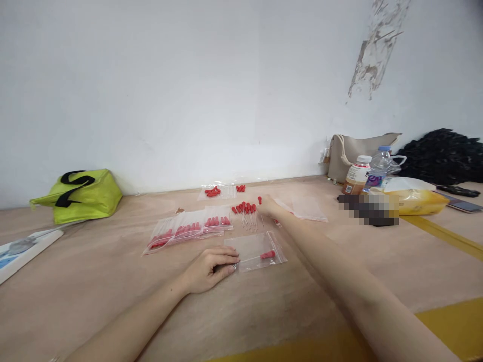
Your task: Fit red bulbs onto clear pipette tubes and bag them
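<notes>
My left hand [211,269] rests on the table at the left end of a clear zip bag [249,244], its thumb and fingertips closed at the bag's corner. Inside that bag lies one dropper [267,255] with a red rubber bulb and a thin clear tube. Farther forward, my right hand [267,206] is closed at a dropper with a red bulb [259,200]; its fingertips are partly hidden. Beside it lies a loose pile of red-bulbed droppers [246,207]. To the left, several filled zip bags [184,226] overlap in a row.
By the wall lie a bag with red bulbs [213,191] and another small red group [240,188]. Flat clear bags [309,208] lie right of my right hand. A green bag [88,196] stands left; bottles [356,175], a tissue pack [418,198] and a beige bag [339,151] stand right.
</notes>
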Tool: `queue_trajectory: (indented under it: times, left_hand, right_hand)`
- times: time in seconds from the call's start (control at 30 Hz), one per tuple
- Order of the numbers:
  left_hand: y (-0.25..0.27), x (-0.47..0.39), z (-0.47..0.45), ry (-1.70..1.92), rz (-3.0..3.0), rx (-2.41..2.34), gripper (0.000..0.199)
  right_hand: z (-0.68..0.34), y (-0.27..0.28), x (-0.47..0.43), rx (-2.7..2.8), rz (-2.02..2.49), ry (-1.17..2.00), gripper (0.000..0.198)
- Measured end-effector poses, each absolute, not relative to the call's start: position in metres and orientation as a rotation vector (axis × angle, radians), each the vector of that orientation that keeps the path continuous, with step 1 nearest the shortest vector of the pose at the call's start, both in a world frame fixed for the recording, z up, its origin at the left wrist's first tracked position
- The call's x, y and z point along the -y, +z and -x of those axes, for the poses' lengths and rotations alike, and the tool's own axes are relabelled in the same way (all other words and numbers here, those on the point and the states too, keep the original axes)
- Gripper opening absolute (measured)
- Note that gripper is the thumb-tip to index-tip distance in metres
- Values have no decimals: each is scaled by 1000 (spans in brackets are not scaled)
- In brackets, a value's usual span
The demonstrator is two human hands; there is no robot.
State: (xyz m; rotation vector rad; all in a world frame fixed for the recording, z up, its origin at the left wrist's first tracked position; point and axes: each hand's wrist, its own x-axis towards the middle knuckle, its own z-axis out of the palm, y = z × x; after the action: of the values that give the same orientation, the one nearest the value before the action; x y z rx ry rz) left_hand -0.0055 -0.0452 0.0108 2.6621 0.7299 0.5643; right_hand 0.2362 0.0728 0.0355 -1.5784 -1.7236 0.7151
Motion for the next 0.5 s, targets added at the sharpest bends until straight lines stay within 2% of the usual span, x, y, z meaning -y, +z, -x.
queue_trajectory:
  times: [0.17,0.5]
  left_hand:
    - [12,46,5,564,-2654,-744,28]
    - [11,44,4,563,-2669,-752,29]
  right_hand:
    - [-270,39,-33,1522,1612,785,62]
    - [-292,-14,24,1073,1196,926,50]
